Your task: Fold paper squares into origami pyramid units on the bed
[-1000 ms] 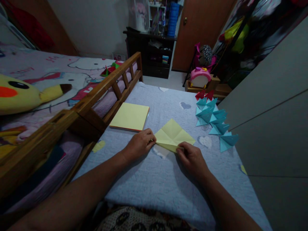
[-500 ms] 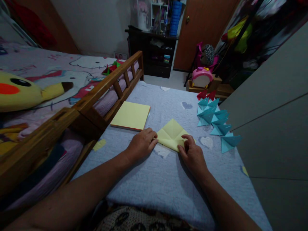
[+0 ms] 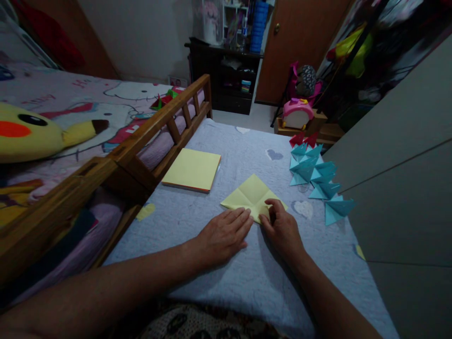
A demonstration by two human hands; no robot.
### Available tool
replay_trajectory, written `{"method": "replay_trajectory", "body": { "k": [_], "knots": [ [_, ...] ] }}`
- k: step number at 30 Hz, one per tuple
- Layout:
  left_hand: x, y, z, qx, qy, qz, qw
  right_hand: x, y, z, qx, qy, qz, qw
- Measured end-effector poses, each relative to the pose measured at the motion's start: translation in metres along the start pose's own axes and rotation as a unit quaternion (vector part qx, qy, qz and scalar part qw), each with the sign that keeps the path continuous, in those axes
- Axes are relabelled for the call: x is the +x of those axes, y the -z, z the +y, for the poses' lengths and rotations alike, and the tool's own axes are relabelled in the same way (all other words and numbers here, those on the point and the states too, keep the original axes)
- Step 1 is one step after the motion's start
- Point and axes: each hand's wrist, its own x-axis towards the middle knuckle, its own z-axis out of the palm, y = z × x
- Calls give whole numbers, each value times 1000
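A creased yellow paper square (image 3: 251, 195) lies like a diamond on the light blue quilt (image 3: 243, 273), its near corner folded in. My left hand (image 3: 225, 234) rests flat on the quilt, fingers stretched out, fingertips at the paper's near edge. My right hand (image 3: 281, 227) is curled, with thumb and fingers pinching the folded near corner of the paper. A stack of yellow paper squares (image 3: 192, 169) sits further back to the left.
Several folded blue paper triangles (image 3: 316, 176) and two red ones (image 3: 302, 139) line the quilt's right side beside a grey cupboard (image 3: 406, 155). A wooden bed rail (image 3: 141, 141) runs along the left, with a yellow plush toy (image 3: 35, 136) behind it.
My left hand has left the paper's left corner, slid toward me and right, and flattened at the near edge. My right hand moved up onto the folded corner.
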Motion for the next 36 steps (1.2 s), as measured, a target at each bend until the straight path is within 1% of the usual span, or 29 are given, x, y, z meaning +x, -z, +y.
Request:
{"method": "replay_trajectory", "body": {
  "k": [3,7,11,17,27,33,36],
  "knots": [
    [-5,-1,-1,-12,19,-37,999,0,0,0,0,3,2,1000],
    [-14,-2,-2,-26,39,-64,997,1,1,1,2,1,-4,1000],
    [-19,-4,-3,-34,65,-78,994,1,1,2,4,3,-3,1000],
    [-20,-5,-4,-37,85,-97,991,2,3,1,6,1,-2,1000],
    [-30,-2,-8,-41,122,-57,990,2,2,1,-5,-9,-4,1000],
    [-37,-5,-16,-30,195,-4,980,3,3,1,-11,-15,-10,1000],
    [-40,-6,-17,-23,223,7,974,2,3,1,-13,-13,-11,1000]
  ]
}}
